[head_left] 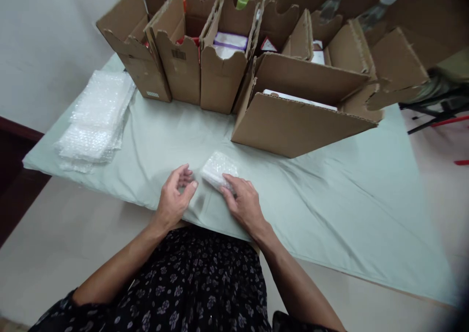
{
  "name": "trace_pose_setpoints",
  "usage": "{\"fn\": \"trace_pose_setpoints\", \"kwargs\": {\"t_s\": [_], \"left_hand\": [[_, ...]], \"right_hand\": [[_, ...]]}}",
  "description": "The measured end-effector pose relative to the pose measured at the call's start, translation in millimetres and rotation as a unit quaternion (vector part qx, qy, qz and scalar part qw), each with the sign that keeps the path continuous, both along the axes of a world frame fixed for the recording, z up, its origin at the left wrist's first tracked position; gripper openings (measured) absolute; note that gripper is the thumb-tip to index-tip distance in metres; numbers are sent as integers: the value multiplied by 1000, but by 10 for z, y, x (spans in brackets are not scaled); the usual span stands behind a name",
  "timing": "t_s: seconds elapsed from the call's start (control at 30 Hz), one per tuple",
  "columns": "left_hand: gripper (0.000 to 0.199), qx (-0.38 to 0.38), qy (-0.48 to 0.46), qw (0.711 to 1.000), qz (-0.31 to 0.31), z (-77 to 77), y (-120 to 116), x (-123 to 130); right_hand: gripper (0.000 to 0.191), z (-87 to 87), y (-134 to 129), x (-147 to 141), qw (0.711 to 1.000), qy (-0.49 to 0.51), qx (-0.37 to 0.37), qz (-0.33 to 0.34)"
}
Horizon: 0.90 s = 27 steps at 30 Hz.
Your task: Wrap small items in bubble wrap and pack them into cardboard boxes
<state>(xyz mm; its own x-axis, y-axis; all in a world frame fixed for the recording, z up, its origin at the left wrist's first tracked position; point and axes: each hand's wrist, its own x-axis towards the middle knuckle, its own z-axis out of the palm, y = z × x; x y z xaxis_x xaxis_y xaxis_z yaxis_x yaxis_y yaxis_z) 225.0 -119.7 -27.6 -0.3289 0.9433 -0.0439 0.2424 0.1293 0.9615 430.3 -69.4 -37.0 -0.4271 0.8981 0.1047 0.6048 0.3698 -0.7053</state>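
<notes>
A small packet wrapped in bubble wrap (217,168) lies on the pale green cloth near the table's front edge. My right hand (244,200) holds its right side, with thumb and fingers on the wrap. Just left of the packet, my left hand (176,195) is raised with curled fingers and the thumb apart, holding nothing. What is inside the wrap cannot be made out.
Flat bubble wrap sheets (97,112) are stacked on the table's left side. Several upright cardboard boxes (223,82) line the back, some with items inside. A wider cardboard box (304,126) stands nearer, right of centre. Bottles (330,7) are behind the boxes.
</notes>
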Motion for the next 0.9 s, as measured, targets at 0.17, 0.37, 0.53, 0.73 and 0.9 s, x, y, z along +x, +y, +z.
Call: {"fn": "trace_pose_setpoints", "kwargs": {"t_s": [0.17, 0.37, 0.53, 0.73, 0.9], "left_hand": [[66, -97, -321, 942, -18, 22, -125, 166], [69, -109, -364, 924, -47, 58, -17, 277], [63, -65, -144, 975, -154, 199, -60, 347], [68, 77, 115, 963, -231, 161, -22, 526], [84, 200, 210, 914, -283, 505, 405, 523]], "right_hand": [[31, 92, -166, -71, 962, 183, -202, 1], [30, 213, -272, 150, 982, 156, -75, -76], [56, 371, -58, 378, 962, 211, -168, -29], [28, 545, 16, 354, 980, 115, -162, 24], [18, 881, 205, 773, 988, 104, -110, 10]]}}
